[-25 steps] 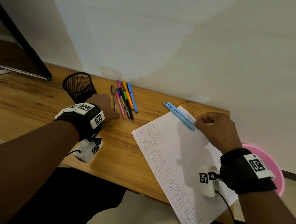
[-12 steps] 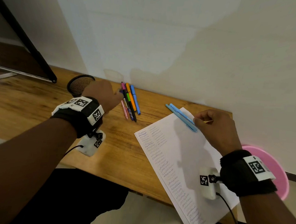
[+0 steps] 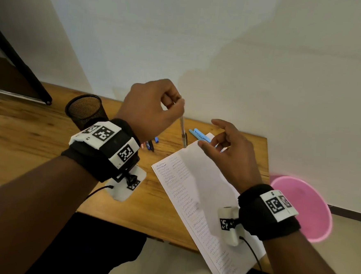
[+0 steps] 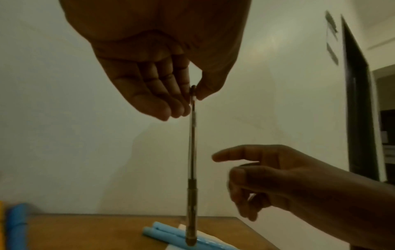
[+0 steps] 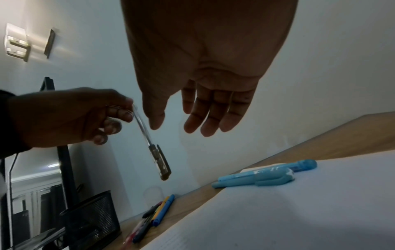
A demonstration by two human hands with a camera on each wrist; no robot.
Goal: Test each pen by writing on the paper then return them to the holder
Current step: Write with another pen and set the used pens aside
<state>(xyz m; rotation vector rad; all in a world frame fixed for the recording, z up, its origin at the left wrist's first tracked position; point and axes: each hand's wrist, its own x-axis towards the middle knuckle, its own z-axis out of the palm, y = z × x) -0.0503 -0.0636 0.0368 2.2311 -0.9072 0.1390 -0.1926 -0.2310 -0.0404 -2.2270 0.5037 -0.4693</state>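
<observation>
My left hand (image 3: 154, 107) is raised over the desk and pinches the top end of a clear pen (image 3: 182, 128) that hangs cap down; the pinch shows in the left wrist view (image 4: 193, 94). My right hand (image 3: 223, 146) hovers open just right of the pen, over the written paper (image 3: 195, 193), fingers relaxed and holding nothing (image 5: 192, 118). Two light blue pens (image 3: 200, 135) lie at the paper's top edge. The black mesh holder (image 3: 85, 111) stands at the back left. Several coloured pens (image 5: 158, 211) lie beside it, mostly hidden behind my left wrist in the head view.
A pink basin (image 3: 300, 207) sits on the floor past the desk's right end. A dark monitor stand (image 3: 20, 65) occupies the back left corner. The wall runs close behind the wooden desk (image 3: 25, 139).
My left hand lifted a clear pen from the row and swung right with it. My right hand rose off the blue pens and opened toward it.
</observation>
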